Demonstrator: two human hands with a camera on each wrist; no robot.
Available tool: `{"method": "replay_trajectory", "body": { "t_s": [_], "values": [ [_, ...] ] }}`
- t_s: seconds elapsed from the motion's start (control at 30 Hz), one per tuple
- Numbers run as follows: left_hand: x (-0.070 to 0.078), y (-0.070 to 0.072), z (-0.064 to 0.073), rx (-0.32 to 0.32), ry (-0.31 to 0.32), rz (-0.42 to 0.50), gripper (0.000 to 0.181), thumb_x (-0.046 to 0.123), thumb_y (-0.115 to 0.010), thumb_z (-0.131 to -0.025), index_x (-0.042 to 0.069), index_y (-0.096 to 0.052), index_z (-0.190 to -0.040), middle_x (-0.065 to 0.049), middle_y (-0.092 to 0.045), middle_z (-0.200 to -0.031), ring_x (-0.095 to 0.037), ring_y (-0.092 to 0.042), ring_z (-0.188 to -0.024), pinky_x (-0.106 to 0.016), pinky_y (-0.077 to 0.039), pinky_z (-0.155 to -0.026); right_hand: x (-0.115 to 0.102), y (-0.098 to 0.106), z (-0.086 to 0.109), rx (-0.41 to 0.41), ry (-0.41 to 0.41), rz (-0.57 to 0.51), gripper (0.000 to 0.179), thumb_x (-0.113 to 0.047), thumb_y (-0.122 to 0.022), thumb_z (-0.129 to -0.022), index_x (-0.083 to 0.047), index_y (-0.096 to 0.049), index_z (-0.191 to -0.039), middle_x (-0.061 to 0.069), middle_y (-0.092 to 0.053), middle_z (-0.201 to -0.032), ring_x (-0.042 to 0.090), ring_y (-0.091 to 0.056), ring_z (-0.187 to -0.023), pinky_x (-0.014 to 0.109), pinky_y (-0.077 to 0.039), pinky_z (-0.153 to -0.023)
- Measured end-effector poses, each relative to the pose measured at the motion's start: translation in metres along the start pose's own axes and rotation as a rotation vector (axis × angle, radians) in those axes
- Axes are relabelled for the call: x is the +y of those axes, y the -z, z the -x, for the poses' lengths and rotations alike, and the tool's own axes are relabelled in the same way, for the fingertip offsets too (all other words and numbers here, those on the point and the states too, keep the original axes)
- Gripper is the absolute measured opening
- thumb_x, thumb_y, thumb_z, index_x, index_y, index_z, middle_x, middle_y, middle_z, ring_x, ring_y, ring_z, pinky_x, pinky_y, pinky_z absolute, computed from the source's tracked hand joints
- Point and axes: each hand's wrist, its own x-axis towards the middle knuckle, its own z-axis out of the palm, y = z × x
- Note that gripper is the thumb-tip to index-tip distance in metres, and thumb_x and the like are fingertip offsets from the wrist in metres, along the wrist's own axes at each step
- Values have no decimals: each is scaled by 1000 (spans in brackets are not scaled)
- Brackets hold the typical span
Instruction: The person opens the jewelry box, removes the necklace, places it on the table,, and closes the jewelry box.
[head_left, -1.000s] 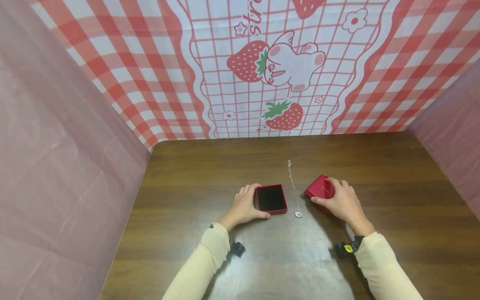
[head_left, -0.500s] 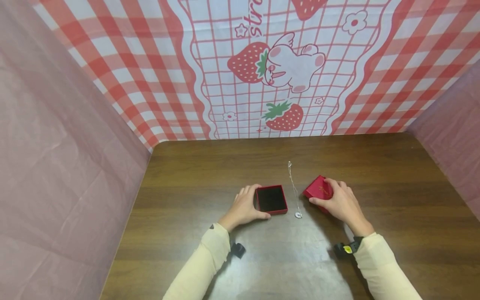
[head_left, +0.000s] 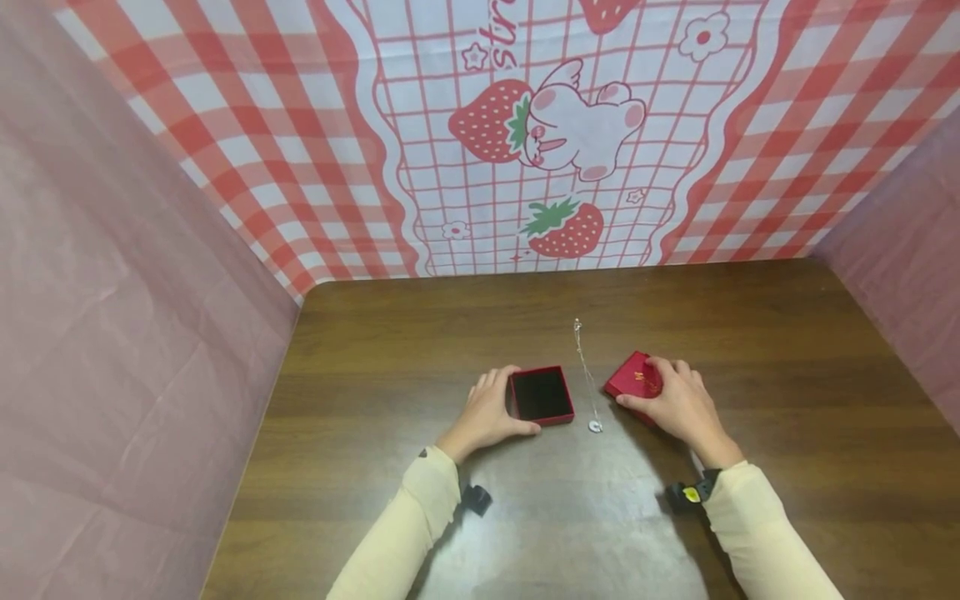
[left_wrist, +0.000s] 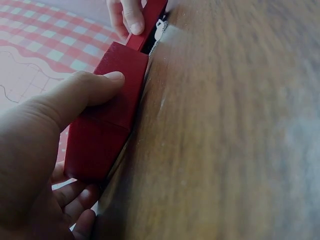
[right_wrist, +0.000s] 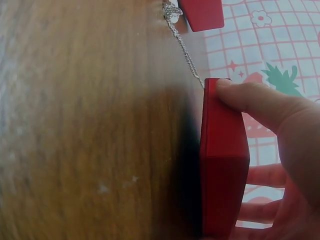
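Observation:
My left hand [head_left: 486,418] grips the left side of an open red jewelry box base [head_left: 572,417], which sits on the table with a black pad [head_left: 542,395] inside. Thumb and fingers lie on opposite sides of it, as the left wrist view also shows. On the right, my right hand [head_left: 684,408] holds the red box lid [head_left: 632,377] by its edges. The lid is turned at an angle, with gold print on its top. Between the two lies a silver necklace [head_left: 586,360], stretched out lengthwise, its round pendant [head_left: 595,427] at the near end.
The brown wooden table [head_left: 420,325] carries all of these. A red-and-white strawberry cloth [head_left: 337,167] hangs along the back edge. Pink cloth [head_left: 135,333] hangs at the left, and more at the right. Dark wrist devices [head_left: 476,499] sit near both cuffs.
My right hand and the lid have shifted very slightly left, toward the necklace, and more of the gold print shows. The left hand, box base and necklace stay in place.

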Motion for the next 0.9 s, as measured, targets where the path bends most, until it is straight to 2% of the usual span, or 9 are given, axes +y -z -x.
{"method": "replay_trajectory", "body": {
  "t_s": [0.4,0.73,0.9],
  "values": [
    [-1,0,-1,-1,1,-7,98,44,-88,-63,13,-39,-142,-9,-53,-131,-25,-46,-121,-45,-36,-107,-10,8,4,14,10,-21,90,-54,-73,-78,-1,-40,-142,31,-44,-130,46,-42,-112,60,-49,-82],
    [0,1,-1,0,-7,-17,98,44,-88,-63,14,-40,-142,-9,-54,-132,-25,-47,-122,-44,-37,-107,-23,15,6,82,69,-22,84,-50,-75,-78,-2,-44,-139,29,-48,-126,43,-46,-106,53,-52,-74],
    [0,1,0,-3,-9,-7,97,44,-88,-63,13,-40,-141,-9,-54,-132,-25,-47,-123,-45,-37,-106,-30,19,7,68,90,-40,85,-49,-76,-77,-2,-44,-140,28,-47,-128,42,-44,-109,55,-53,-76]
  ]
}}
